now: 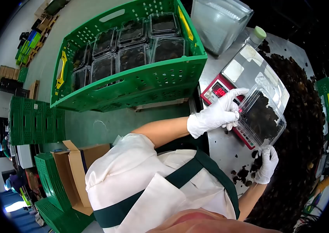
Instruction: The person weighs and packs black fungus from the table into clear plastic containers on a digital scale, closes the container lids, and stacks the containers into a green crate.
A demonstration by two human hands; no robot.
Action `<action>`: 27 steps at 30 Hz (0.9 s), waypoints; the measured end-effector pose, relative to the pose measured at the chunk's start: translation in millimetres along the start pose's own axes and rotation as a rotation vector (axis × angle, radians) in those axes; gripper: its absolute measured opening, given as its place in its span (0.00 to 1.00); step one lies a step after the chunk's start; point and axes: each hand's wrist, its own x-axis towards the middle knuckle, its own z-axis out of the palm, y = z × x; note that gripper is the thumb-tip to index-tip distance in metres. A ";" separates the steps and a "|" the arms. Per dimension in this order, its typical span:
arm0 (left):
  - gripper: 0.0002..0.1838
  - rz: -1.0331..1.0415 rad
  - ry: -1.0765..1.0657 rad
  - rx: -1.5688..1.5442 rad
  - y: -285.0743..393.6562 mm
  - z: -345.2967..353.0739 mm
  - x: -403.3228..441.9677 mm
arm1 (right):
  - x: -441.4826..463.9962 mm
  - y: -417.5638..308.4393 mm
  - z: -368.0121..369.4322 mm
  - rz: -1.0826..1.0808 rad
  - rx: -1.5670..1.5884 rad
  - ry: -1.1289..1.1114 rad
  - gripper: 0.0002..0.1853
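Observation:
A clear plastic clamshell box (263, 116) filled with dark brown lumpy pieces is held tilted between my two gloved hands. My left hand (217, 112) grips its near left edge, fingers bent around the rim. At the lower corner, my right hand (267, 165) pinches the plastic between thumb and fingers. Just behind the box stands a red and silver weighing scale (255, 70) with a lit red display; the box partly covers its front. Whether the box touches the scale, I cannot tell.
A green crate (129, 83) at upper left holds several filled clamshell boxes (133, 31). Stacked clear containers (218, 23) and a jar with a pale green lid (256, 35) stand behind the scale. A heap of dark pieces (300, 155) covers the table's right. An open cardboard box (79, 174) stands lower left.

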 end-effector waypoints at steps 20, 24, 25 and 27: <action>0.44 0.227 0.273 0.256 22.8 -21.6 -24.7 | 21.0 -46.4 49.7 0.063 0.157 -0.198 0.09; 0.41 0.199 0.236 0.256 17.0 -37.0 -16.4 | 32.6 -31.4 36.0 0.176 0.255 -0.370 0.17; 0.41 0.195 0.230 0.255 14.2 -37.8 -15.2 | 34.4 -26.6 34.4 0.177 0.256 -0.363 0.17; 0.40 0.181 0.238 0.254 10.3 -37.1 -12.5 | 36.1 -20.4 32.5 0.255 0.342 -0.376 0.18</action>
